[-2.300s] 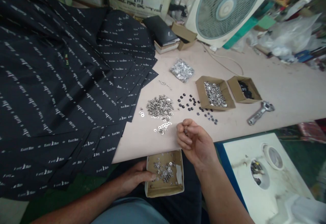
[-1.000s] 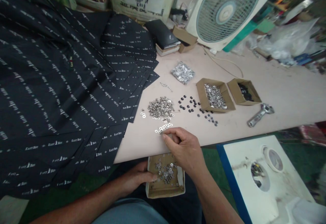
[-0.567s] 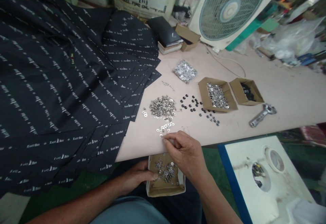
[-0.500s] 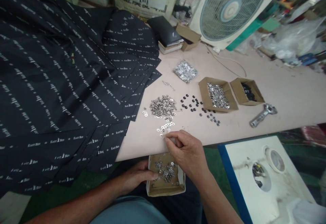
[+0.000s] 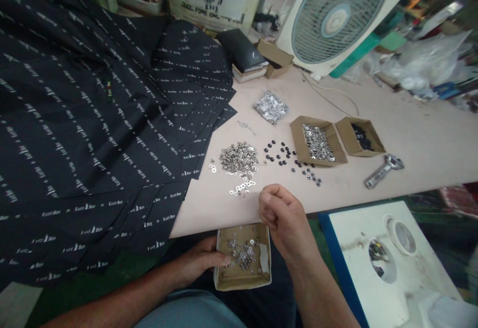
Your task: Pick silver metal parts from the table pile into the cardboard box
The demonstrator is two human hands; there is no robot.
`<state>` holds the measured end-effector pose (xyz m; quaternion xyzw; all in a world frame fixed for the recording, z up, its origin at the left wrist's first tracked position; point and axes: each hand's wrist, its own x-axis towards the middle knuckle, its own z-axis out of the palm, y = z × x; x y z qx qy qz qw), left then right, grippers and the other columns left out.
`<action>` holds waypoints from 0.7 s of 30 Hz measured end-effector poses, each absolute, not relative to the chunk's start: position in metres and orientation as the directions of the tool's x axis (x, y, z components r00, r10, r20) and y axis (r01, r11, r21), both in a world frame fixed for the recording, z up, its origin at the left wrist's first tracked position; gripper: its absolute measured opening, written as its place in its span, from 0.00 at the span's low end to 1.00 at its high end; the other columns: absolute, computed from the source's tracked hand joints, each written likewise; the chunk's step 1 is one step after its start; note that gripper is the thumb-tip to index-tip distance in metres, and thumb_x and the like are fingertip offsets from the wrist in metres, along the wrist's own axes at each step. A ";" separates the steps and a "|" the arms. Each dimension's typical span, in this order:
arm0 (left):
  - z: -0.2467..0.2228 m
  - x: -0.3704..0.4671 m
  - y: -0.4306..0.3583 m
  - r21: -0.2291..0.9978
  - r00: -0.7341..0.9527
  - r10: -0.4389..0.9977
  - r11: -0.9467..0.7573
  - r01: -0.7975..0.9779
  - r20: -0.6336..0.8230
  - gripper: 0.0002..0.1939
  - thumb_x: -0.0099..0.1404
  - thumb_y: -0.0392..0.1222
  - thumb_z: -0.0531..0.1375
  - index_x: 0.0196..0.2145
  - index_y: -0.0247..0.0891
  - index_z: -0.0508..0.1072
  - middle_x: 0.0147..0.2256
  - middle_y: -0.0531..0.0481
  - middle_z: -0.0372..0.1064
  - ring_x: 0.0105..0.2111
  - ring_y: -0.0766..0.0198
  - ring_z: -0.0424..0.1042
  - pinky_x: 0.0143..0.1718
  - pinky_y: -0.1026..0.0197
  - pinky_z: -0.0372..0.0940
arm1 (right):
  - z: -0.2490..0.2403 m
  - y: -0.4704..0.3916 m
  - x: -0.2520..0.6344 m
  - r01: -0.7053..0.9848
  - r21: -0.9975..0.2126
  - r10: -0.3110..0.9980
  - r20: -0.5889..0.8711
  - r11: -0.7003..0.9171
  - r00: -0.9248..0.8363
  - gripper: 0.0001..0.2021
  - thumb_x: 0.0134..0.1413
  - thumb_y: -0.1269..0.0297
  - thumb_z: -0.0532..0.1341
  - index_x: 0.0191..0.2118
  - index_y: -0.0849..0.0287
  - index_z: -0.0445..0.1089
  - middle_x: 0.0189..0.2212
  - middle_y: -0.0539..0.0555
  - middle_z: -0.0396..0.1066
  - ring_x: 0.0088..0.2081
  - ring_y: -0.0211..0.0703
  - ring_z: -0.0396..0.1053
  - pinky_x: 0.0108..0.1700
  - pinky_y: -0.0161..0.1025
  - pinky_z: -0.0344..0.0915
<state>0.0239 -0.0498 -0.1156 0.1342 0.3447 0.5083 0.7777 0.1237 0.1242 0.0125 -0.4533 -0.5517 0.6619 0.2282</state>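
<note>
My left hand [image 5: 209, 256] grips the left side of a shallow cardboard box [image 5: 233, 282], thumb over its rim, just below the table's front edge. Small metal snap fasteners [image 5: 244, 254] lie scattered inside it. Above the box's right corner, my right hand [image 5: 282, 213] is closed with fingers curled; whatever they may hold is hidden. Ahead of it lie several flat silver snap parts [image 5: 242, 187] in a loose group. Behind these is a heap of silver snap parts [image 5: 239, 159]. Dark round caps [image 5: 282, 153] are spread to its right.
Black printed fabric [image 5: 93, 119] covers the left side. Two cardboard boxes, one of silver parts [image 5: 317, 143] and one of black parts [image 5: 361, 138], stand right of centre near a metal hand tool [image 5: 384, 171]. A bag of fasteners [image 5: 271, 107] and a fan [image 5: 336, 19] are farther back.
My right hand has moved right, away from the flat silver parts, with its fingers curled in more. My left hand keeps hold of the box in about the same place.
</note>
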 end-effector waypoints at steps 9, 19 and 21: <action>-0.114 0.026 -0.050 0.541 0.261 0.880 0.454 -0.708 -0.398 0.27 0.57 0.44 0.69 0.54 0.37 0.79 0.51 0.41 0.82 0.50 0.44 0.79 0.57 0.46 0.66 | 0.014 0.132 0.121 0.241 -0.930 0.769 -0.366 -0.278 -0.525 0.08 0.54 0.56 0.67 0.32 0.55 0.73 0.22 0.44 0.58 0.22 0.34 0.48 0.23 0.34 0.45; -0.117 0.025 -0.051 0.557 0.257 0.883 0.451 -0.697 -0.394 0.28 0.58 0.44 0.68 0.57 0.37 0.78 0.50 0.41 0.82 0.50 0.43 0.79 0.56 0.44 0.67 | -0.003 0.126 0.113 0.608 -0.619 0.772 -0.005 0.497 -0.636 0.05 0.59 0.64 0.64 0.35 0.53 0.79 0.20 0.44 0.63 0.24 0.38 0.60 0.33 0.38 0.58; -0.117 0.025 -0.051 0.559 0.253 0.882 0.452 -0.695 -0.398 0.28 0.58 0.44 0.68 0.57 0.37 0.78 0.50 0.41 0.82 0.49 0.44 0.79 0.56 0.45 0.67 | -0.003 0.126 0.114 0.616 -0.612 0.772 -0.013 0.496 -0.635 0.05 0.59 0.63 0.65 0.36 0.53 0.79 0.20 0.44 0.64 0.23 0.38 0.60 0.32 0.38 0.58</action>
